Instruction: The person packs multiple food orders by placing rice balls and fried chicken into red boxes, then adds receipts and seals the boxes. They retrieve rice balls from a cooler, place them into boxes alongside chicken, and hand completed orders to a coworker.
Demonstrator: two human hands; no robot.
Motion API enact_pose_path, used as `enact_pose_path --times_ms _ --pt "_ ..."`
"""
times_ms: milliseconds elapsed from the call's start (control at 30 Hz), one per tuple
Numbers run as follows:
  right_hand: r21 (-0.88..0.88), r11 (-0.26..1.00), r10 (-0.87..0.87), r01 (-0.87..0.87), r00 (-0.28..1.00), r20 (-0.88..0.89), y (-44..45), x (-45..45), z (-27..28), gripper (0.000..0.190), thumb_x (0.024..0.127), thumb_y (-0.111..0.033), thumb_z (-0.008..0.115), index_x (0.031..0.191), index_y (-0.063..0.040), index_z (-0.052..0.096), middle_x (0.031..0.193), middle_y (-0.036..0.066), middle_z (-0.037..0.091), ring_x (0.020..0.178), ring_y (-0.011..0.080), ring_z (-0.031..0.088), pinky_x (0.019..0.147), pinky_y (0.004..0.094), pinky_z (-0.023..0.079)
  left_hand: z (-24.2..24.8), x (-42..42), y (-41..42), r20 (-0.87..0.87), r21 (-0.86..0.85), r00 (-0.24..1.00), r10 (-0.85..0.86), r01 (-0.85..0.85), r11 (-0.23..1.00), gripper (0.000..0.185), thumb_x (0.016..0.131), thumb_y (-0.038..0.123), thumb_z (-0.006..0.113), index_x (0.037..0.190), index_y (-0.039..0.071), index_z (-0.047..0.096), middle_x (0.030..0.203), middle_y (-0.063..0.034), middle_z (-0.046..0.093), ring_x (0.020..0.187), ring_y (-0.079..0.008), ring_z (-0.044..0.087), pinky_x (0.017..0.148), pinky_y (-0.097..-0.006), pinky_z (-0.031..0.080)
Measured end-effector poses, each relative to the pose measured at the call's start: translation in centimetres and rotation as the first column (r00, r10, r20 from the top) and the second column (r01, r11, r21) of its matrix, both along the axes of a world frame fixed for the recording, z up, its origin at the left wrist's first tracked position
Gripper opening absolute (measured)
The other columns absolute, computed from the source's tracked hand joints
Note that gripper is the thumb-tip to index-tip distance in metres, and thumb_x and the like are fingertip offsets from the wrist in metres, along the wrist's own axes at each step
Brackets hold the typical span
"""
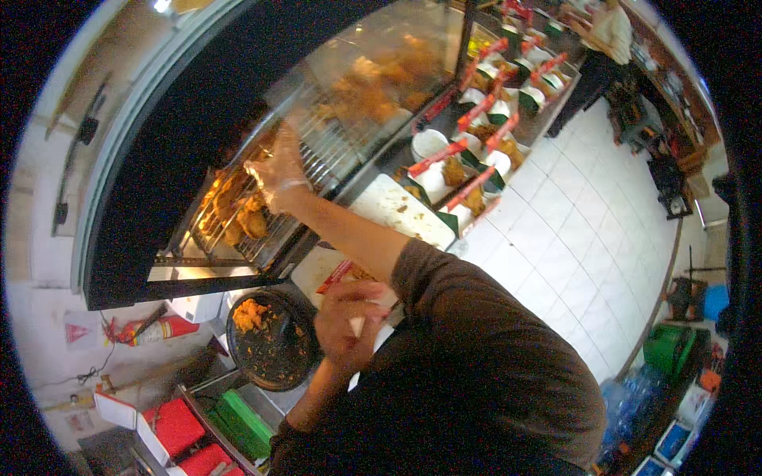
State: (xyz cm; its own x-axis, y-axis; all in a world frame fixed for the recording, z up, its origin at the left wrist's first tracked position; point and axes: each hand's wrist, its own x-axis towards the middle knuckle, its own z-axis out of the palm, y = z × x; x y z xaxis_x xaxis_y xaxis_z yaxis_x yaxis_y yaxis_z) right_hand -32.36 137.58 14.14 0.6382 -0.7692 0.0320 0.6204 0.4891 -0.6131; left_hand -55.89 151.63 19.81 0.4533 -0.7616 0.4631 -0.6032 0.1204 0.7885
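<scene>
My right hand (280, 169), blurred and seemingly in a thin clear plastic glove, reaches into a lit glass-fronted warming cabinet (184, 287). It is above a wire rack (321, 152), close to pieces of fried chicken (244, 220). Whether it grips a piece is not clear. Held near my body, my left hand (348, 327) has its fingers curled over what looks like a white-and-red paper carton (336, 276), mostly hidden by the hand and sleeve. A dark round pan (274, 351) with orange crumbs sits beside my left hand.
Rows of red-edged cartons with fried pieces (452, 172) fill the counter beyond a crumb-strewn white board (399, 208). A person (607, 35) stands at the far end. Red boxes (172, 422) and a green container (244, 422) lie below; a fire extinguisher (158, 330) is by the wall.
</scene>
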Motion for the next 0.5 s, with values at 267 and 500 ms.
enact_pose_path --times_ms 267,500 --pt "-0.795 0.446 -0.134 -0.411 0.848 -0.513 -2.5 -22.1 -10.0 0.030 0.104 -0.032 0.061 0.121 -0.010 0.071 0.115 0.012 0.073 0.101 0.0274 0.069 0.087 0.0388 0.055 -7.4 12.4 -4.7 -0.205 -0.067 0.911 0.358 -0.378 0.923 0.032 0.103 0.022 0.065 0.128 0.004 0.059 0.137 -0.0125 0.056 0.118 -0.0244 0.058 0.099 -0.0386 0.050" --pt "-0.088 0.803 -0.021 -0.590 0.119 -0.993 -5.6 -46.5 -19.9 0.033 0.095 -0.030 0.072 0.117 -0.005 0.073 0.095 0.010 0.076 0.089 0.0204 0.071 0.080 0.0354 0.057 -12.5 22.1 -15.8 -0.115 0.149 0.941 0.317 -0.299 0.942 0.036 0.103 0.023 0.065 0.133 0.004 0.062 0.143 -0.0146 0.060 0.126 -0.0213 0.061 0.100 -0.0358 0.053"
